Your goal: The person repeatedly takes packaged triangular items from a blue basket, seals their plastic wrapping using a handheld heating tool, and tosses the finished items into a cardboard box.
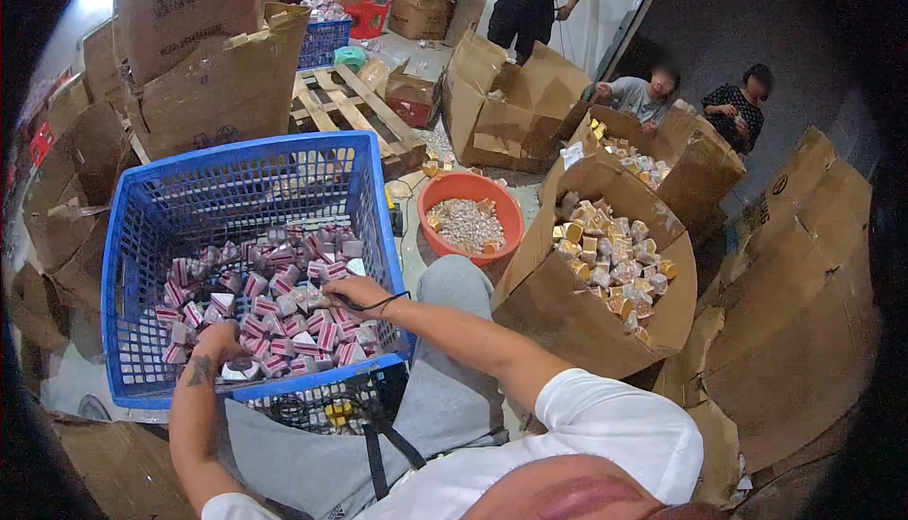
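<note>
A blue plastic crate (pixel 142 236) sits in front of me, tilted toward my knees, with several small pink-and-white packets (pixel 274 303) piled in its lower half. My left hand (pixel 219 342) rests on the packets near the crate's near edge, fingers curled over them; whether it grips one I cannot tell. My right hand (pixel 355 290) lies on the packets at the crate's right side, fingers bent down into the pile, a thin black band at the wrist.
An orange basin (pixel 506 213) of small pale pieces stands right of the crate. An open cardboard box (pixel 567 321) holds several gold-and-white items. More boxes, a wooden pallet (pixel 350 104) and another blue basket lie behind. Three people are at the back right.
</note>
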### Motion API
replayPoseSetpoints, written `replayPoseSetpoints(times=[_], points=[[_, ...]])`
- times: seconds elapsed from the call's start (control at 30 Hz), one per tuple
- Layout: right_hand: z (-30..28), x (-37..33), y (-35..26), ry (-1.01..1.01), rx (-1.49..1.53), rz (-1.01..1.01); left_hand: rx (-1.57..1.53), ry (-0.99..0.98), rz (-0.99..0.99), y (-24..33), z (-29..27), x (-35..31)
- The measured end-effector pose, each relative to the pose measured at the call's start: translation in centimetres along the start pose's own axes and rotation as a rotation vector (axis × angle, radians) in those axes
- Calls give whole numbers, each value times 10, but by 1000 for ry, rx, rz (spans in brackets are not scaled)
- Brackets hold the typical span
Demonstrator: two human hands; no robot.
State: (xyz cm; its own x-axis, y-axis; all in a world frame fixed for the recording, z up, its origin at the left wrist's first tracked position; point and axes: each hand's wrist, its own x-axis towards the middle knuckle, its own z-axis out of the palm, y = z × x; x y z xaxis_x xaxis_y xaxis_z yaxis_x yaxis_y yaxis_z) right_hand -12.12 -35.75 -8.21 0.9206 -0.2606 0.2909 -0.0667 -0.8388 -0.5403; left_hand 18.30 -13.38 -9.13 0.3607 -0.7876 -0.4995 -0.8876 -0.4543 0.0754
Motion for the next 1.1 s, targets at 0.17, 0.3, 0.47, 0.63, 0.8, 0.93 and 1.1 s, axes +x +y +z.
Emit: replayPoseSetpoints(times=[0.17, 0.3, 0.47, 0.63, 0.8, 0.93, 1.1], points=[[9, 13, 3, 11, -7, -18, 8, -13, -15, 12, -16, -7], [8, 18, -7, -1, 43, 19, 13, 20, -12, 0, -4, -2], [9, 21, -11, 31, 57, 2, 4, 58, 44, -6, -2, -8], [9, 22, -14, -25, 66, 18, 21, 98, 21, -18, 13, -4], [10, 17, -4, 133, 196, -72, -79, 82, 2, 5, -14, -16], [10, 24, -7, 65, 265, 81, -124, 198, 9, 13, -23, -20], [4, 34, -18, 81, 554, 185, -267, 381, 68, 18, -27, -12]])
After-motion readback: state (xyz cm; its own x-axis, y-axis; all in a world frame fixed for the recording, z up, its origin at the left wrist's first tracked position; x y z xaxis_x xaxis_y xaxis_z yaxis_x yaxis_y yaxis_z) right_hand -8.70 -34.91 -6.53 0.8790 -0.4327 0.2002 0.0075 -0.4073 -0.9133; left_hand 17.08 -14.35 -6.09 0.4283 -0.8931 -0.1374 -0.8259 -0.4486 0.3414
